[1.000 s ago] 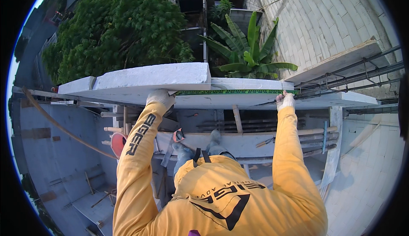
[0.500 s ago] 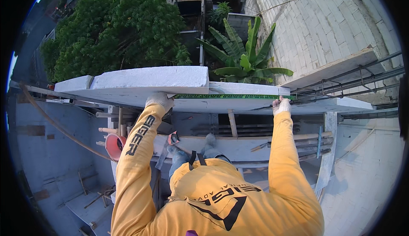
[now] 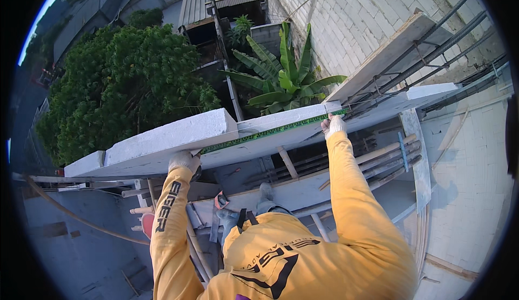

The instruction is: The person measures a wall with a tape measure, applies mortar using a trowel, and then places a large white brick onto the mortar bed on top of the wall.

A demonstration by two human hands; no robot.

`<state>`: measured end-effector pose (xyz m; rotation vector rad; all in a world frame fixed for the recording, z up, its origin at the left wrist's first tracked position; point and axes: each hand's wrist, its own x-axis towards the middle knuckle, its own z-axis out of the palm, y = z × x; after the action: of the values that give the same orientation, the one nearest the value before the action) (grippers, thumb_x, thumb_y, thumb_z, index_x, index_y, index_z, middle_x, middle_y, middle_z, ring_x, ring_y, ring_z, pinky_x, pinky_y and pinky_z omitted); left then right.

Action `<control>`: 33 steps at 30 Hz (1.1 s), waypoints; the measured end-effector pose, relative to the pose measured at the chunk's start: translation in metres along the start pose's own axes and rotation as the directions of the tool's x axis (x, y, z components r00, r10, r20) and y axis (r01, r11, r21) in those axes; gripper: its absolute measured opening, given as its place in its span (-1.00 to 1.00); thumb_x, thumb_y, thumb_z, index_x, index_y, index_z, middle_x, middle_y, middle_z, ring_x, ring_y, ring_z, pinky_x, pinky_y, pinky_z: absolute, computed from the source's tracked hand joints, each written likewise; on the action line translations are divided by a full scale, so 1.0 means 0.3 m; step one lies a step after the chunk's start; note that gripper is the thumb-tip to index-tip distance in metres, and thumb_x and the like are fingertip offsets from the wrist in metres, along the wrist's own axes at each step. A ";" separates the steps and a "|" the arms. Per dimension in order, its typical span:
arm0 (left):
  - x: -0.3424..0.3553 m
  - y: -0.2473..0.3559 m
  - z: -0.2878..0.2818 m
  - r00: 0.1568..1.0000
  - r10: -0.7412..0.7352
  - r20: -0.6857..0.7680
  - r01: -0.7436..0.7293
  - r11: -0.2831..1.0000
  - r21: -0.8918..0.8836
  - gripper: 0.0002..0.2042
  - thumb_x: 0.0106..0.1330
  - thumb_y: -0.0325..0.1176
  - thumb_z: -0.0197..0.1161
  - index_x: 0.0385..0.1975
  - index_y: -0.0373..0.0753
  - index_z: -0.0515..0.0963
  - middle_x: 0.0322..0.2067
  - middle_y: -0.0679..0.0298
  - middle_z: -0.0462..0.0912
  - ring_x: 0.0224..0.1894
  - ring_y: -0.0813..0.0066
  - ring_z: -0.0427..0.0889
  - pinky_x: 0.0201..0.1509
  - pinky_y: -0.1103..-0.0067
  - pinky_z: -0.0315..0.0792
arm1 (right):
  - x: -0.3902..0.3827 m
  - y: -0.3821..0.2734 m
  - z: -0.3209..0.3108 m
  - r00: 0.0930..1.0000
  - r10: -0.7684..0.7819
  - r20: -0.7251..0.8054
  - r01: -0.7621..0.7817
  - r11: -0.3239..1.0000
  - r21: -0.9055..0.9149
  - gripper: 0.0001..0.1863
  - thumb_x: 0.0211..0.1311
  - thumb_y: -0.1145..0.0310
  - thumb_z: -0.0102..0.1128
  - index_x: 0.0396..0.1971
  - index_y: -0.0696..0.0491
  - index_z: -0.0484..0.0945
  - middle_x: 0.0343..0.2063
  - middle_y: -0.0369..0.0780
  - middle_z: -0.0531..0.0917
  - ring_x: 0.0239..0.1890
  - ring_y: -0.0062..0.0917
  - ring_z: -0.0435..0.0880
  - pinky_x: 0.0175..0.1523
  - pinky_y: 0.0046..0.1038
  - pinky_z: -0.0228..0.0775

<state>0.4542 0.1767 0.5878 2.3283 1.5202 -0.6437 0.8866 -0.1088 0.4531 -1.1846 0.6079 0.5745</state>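
A green tape measure (image 3: 275, 130) is stretched along the face of a wall of white lightweight blocks (image 3: 254, 147). My left hand (image 3: 184, 161), in a pale glove, is closed at the tape's left end, beside a large block (image 3: 167, 135) on the top course. A dark rounded shape shows under that hand, perhaps the tape's case, but it is partly hidden. My right hand (image 3: 334, 126), also gloved, pinches the tape's other end near the joint with a small block piece (image 3: 333, 106). A thin string runs along the wall top.
Steel reinforcing bars (image 3: 427, 56) and a board (image 3: 381, 54) lie at the right end of the wall. Below are a scaffold plank (image 3: 319, 183), bamboo poles (image 3: 386, 156) and a red bucket (image 3: 147, 225). Beyond the wall grow a banana plant (image 3: 289, 75) and a tree (image 3: 119, 89).
The view has turned, so the wall now slants up to the right. Both hands keep hold of the tape, which stays stretched between them.
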 end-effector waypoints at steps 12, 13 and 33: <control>0.000 -0.078 0.059 0.994 -0.107 -0.007 0.105 0.986 -0.133 -0.57 0.18 -0.01 0.19 -0.11 -0.20 0.67 -0.08 0.05 0.67 0.01 0.09 0.63 0.11 0.35 0.49 | -0.005 -0.007 0.054 0.999 0.002 0.050 0.004 0.992 -0.125 -0.85 0.32 0.31 0.00 -0.33 -0.01 0.55 -0.49 -0.31 0.51 -0.48 -0.56 0.52 -0.32 -0.44 0.53; -0.006 -0.065 0.038 0.995 -0.089 0.039 0.094 0.984 -0.153 -0.58 0.17 -0.03 0.19 -0.12 -0.20 0.67 -0.09 0.06 0.67 0.00 0.10 0.64 0.09 0.35 0.50 | 0.012 -0.021 0.038 0.998 0.007 0.055 -0.001 0.993 -0.121 -0.85 0.32 0.31 -0.01 -0.33 -0.01 0.55 -0.49 -0.31 0.51 -0.48 -0.56 0.52 -0.31 -0.45 0.53; -1.101 -0.642 0.640 0.862 -0.242 0.446 0.430 0.815 -0.388 -0.55 0.20 0.10 0.22 -0.22 -0.22 0.68 -0.27 0.05 0.71 -0.13 0.04 0.68 -0.05 0.27 0.52 | -0.396 0.589 -0.071 0.812 0.580 0.071 -0.254 0.460 -0.851 -0.95 0.32 0.36 0.07 -0.32 -0.01 0.45 -0.45 -0.34 0.48 -0.51 -0.60 0.48 -0.42 -0.55 0.45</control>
<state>0.1239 -0.0955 0.5925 1.4741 1.6875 -0.6588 0.6771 -0.0916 0.4134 -1.7438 0.2935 1.6214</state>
